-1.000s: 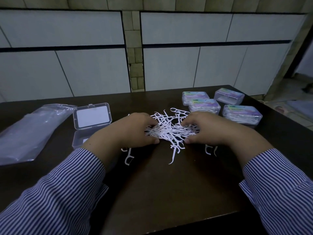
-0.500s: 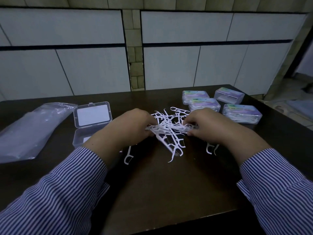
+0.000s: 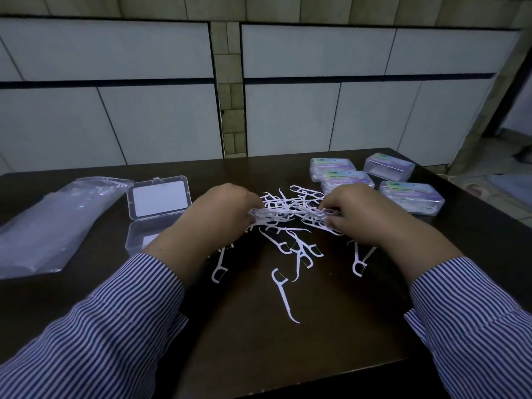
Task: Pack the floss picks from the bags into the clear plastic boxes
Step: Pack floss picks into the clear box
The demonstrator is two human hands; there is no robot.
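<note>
A: Hands?
B: Left hand (image 3: 227, 210) and right hand (image 3: 364, 216) both pinch a bundle of floss picks (image 3: 283, 211) over the table (image 3: 288, 355).
A: Box?
B: Open box (image 3: 152, 214) left, beside bag (image 3: 51, 223).

Dim room; tiled wall (image 3: 316, 110); dark table (image 3: 288, 355)

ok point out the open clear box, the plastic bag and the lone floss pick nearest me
open clear box (image 3: 159, 199): head view, on its raised lid
plastic bag (image 3: 51, 226): head view, mid-bag
lone floss pick (image 3: 283, 295): head view, on its handle
</note>
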